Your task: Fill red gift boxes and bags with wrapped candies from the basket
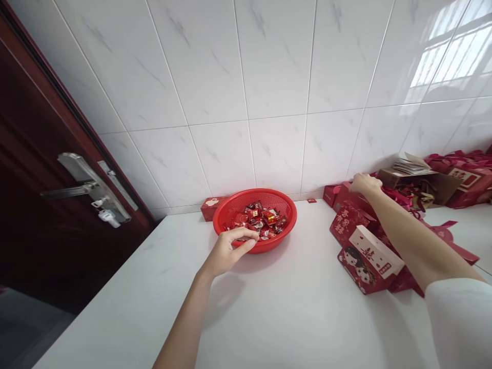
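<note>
Picking, it seems: right hand [365, 183] at red boxes [349, 223] by wall [277, 148]; fingertips hidden, can't tell if gripping.
Left hand [230, 251]: loosely spread, nothing visible in it, at red basket [269, 246]'s near rim.
Boxes: piled right; next move calls for freeing one cleanly.
Basket: on white counter [300, 307], wrapped candies [271, 217] inside.

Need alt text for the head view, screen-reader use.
A person's left hand is at the near rim of a red plastic colander of wrapped candies, while the right hand reaches to the back of piled red gift boxes. They are on a white tabletop against a tiled wall, with a dark red door at left.
</note>
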The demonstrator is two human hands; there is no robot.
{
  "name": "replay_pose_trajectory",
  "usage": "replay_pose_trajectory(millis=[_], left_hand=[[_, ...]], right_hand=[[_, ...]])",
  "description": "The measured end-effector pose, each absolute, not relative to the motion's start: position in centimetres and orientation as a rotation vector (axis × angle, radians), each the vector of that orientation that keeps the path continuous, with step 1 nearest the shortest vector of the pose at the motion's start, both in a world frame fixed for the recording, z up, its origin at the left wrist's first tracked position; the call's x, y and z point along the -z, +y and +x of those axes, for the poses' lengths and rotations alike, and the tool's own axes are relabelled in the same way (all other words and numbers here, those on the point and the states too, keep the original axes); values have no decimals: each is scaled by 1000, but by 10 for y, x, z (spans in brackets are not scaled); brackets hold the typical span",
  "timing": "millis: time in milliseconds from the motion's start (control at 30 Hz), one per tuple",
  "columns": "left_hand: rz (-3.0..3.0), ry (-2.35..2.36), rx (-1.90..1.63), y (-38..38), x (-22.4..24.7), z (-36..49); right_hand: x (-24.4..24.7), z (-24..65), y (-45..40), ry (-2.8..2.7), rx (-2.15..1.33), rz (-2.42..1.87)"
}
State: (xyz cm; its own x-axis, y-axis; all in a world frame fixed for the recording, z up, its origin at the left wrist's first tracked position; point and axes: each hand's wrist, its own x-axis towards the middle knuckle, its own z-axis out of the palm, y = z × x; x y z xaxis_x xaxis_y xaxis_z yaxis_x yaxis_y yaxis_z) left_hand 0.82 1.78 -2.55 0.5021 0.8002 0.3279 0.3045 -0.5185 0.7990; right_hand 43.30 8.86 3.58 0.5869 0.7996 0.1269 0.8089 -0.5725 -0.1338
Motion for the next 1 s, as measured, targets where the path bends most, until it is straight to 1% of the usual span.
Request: replay_pose_trajectory(millis=[67,167,300,367,467,567,700,767,833,933,1000], left_hand=[[2059,907,-915,18,28,9],[2043,911,-884,19,31,10],[2057,890,-867,20,33,12],[2054,893,-863,20,34,12],[2038,898,-866,19,34,11],[2051,886,-889,17,33,7],[2111,919,-916,22,17,-1],[2190,950,-873,29,-4,-4],[2269,1022,-790,38,-33,-12],[2342,1240,-628,43,-81,-41],[2359,1474,-459,30,-103,-75]], right_hand=[[-49,423,92,-1328,35,-2634],[-73,399,96,-1371,54,-2513],[-92,344,84,-1462,29,-1946],[-87,309,68,-1533,-124,-1687],[-57,261,37,-1741,-357,-1310],[-6,233,2,-1899,-588,-1068],[59,225,-42,-1993,-1038,-1000],[82,228,-62,-1967,-1222,-1047],[99,233,-79,-1919,-1319,-1079],[121,241,-102,-1819,-1321,-1121],[133,247,-113,-1756,-1326,-1151]])
